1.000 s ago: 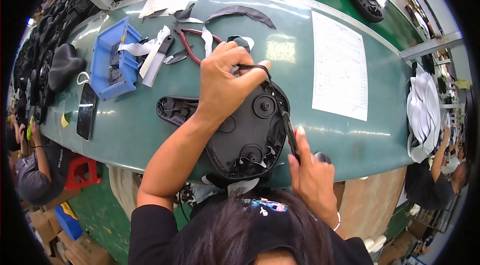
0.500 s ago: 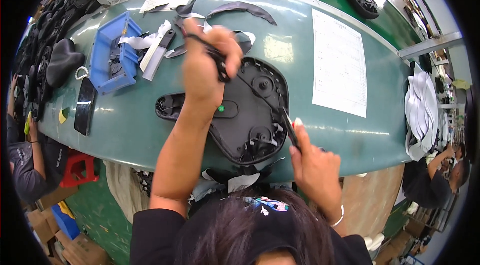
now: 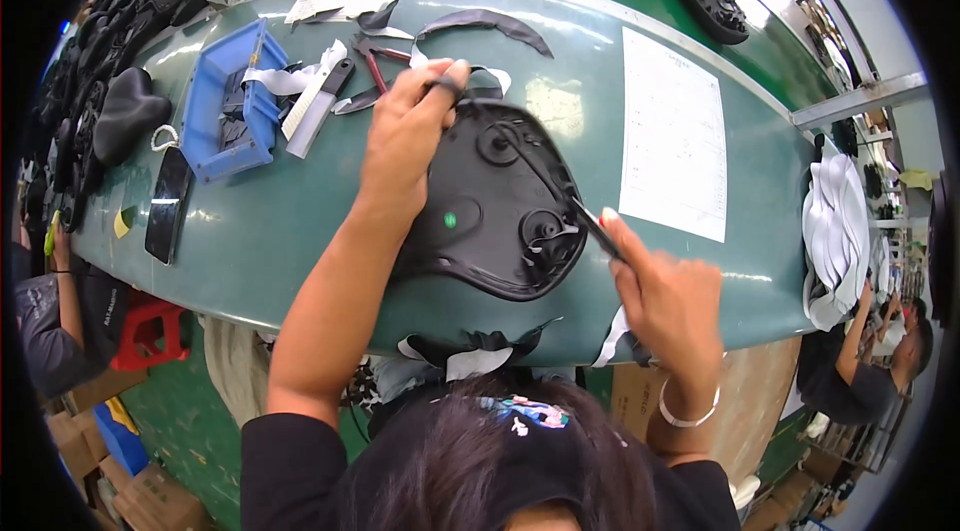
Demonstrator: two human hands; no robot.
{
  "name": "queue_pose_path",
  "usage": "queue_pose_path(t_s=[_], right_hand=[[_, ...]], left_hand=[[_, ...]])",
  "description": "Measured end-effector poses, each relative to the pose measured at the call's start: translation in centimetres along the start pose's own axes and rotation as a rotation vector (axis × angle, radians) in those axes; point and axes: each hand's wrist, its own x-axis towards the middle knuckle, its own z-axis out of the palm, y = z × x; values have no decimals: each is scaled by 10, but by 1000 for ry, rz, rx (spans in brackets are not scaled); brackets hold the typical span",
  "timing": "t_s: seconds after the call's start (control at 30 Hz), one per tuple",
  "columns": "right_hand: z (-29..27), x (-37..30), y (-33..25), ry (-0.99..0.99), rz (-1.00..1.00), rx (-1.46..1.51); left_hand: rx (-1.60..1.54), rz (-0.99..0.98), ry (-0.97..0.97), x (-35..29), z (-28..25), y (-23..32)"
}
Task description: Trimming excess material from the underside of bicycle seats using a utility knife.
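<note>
A black saddle base (image 3: 480, 201), underside up with round mounts, lies on the bench and tilts a little. My left hand (image 3: 400, 141) is closed at its far left rim, with a black strip (image 3: 448, 87) looped in its fingers. Closed round a slim, pointed tool (image 3: 600, 228) with a dark shaft and a bit of red, my right hand (image 3: 668, 301) is at the right rim; the tool's tip meets that rim. My left wrist hides the saddle's narrow end. Red-handled pliers (image 3: 376, 66) lie beyond my left hand.
Left of me are a blue bin (image 3: 215, 166) with scraps, a cutter knife (image 3: 322, 101) and a phone (image 3: 168, 206). A paper sheet (image 3: 672, 141) lies right. Black-and-white scraps (image 3: 478, 356) hang at the near edge. White pieces (image 3: 838, 236) are stacked far right; people work at both sides.
My left hand has come down to the saddle's rim from above, uncovering the pliers. The saddle has shifted and tilted. My right hand and tool have moved slightly up and right.
</note>
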Motion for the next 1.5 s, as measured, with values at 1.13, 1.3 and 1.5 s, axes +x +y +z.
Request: queue_pose_path(t_s=[1.13, 1.3, 1.5], right_hand=[[17, -69, -22, -113, -31, 425], [41, -53, -1, 63, 172, 904], [85, 23, -5, 251, 1, 1020]], left_hand=[[-1265, 537, 104, -20, -76, 6], [-80, 364, 147, -54, -96, 5], [1484, 354, -127, -98, -118, 61]])
